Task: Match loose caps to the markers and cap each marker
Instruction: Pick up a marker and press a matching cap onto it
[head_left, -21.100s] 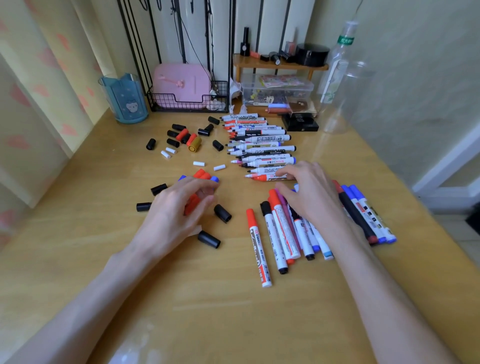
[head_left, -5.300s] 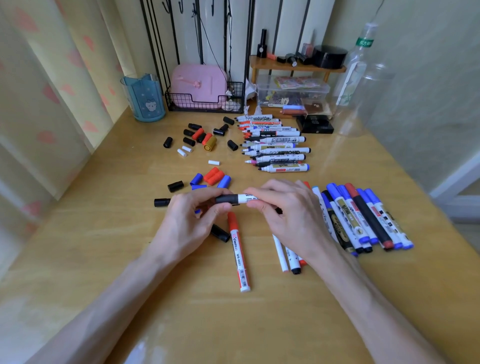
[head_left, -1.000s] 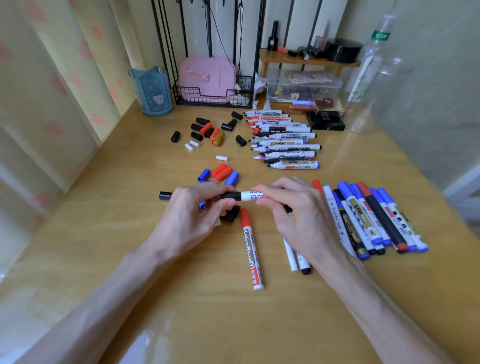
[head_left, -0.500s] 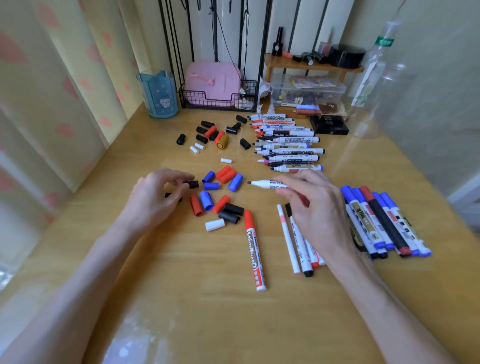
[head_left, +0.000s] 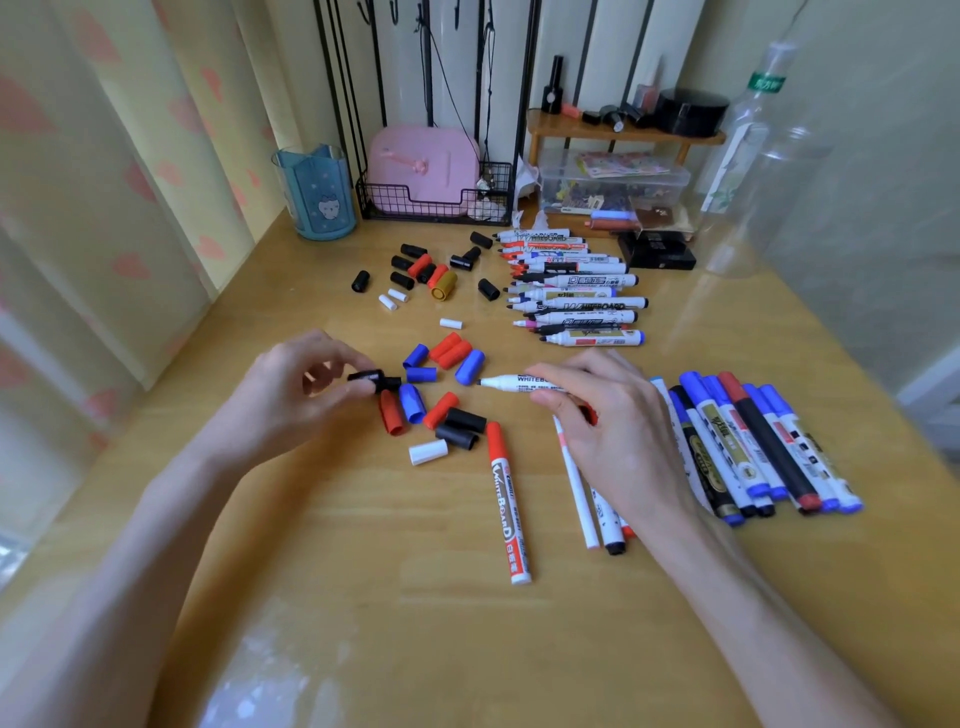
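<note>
Change: half a second back the left hand (head_left: 291, 400) was only reaching for a black cap (head_left: 363, 376) down on the desk (head_left: 415, 649); now it has that cap. The right hand (head_left: 618, 426) has barely shifted.
Left hand: fingers curled in, black cap pinched between thumb and fingertips, just left of the loose caps (head_left: 441, 353).
Right hand: fingers and thumb closed round the barrel of the whiteboard marker (head_left: 511, 383), gripping its right-hand part; the bare tip sticks out clear of the fingers.
Marker axis: close to level, running left to right across the view, tip aimed straight at the left hand.
Cap from tip: the black cap sits to the left of the tip at about the same height, apart from it, with blue and red caps on the desk between and below the two.
Cap mouth: I cannot tell whether its open end faces the tip.
Nearer hand: neither needs to reach; each already holds its half.
Next move, as I judge it: bring cap and tip together along that left-right line and push it on, provided this cap fits.
Elsewhere: capped markers (head_left: 753, 447) lie by the right wrist; uncapped markers (head_left: 576, 296) are stacked at the back.
</note>
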